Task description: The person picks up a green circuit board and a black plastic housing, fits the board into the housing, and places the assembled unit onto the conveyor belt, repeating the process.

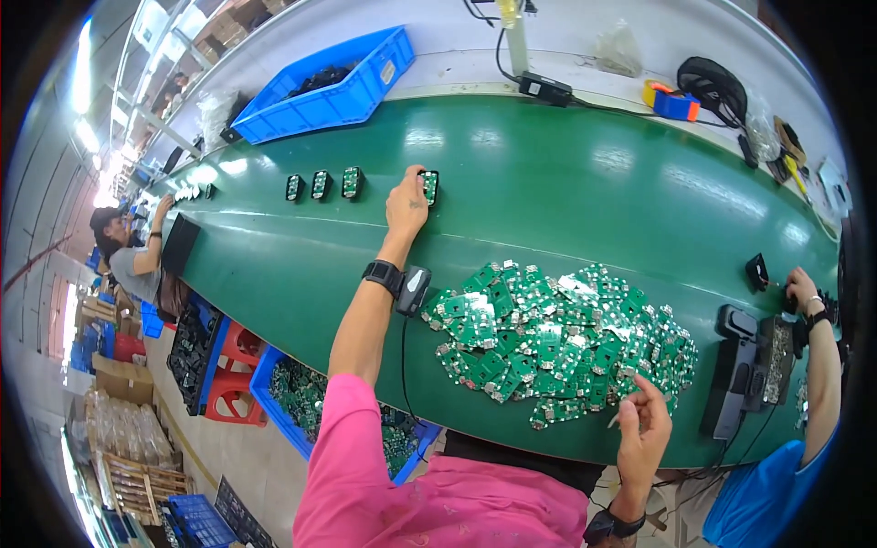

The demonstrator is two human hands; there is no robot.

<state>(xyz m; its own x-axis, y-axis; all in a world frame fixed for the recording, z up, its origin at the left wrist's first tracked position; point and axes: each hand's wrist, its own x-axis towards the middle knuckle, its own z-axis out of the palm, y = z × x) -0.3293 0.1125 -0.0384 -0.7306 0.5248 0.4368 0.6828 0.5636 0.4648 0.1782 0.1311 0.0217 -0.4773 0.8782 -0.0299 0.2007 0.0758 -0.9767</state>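
With the middle of the view as the clock's centre, the left hand [407,205] is resting palm-down near twelve o'clock, its fingers touching the left side of a small black housing [429,188] with a green circuit board inside; the hand is hiding part of the contact, so I cannot tell whether it is pinching the housing or only pressing against it. Three similar board-filled housings [321,185] are standing in a spaced row at ten o'clock, well apart from the hand, on the green worktop [585,219]. At four o'clock a broad pile of loose green circuit boards [562,342] is spreading across the worktop. The right hand [644,429] is hovering between four and five o'clock at the pile's near edge, its thumb and index finger spread slightly apart and the other fingers curling loosely; whether it is touching a board I cannot tell. A blue crate [311,119] is sitting at eleven o'clock, holding dark parts, and a black power adapter [545,89] is lying at one o'clock. Below the worktop, between seven and eight, a blue bin [265,374] is holding more boards. A co-worker [132,251] is sitting at nine o'clock with one arm over the worktop, while another person's hand [802,288] is hovering near dark parts at three.
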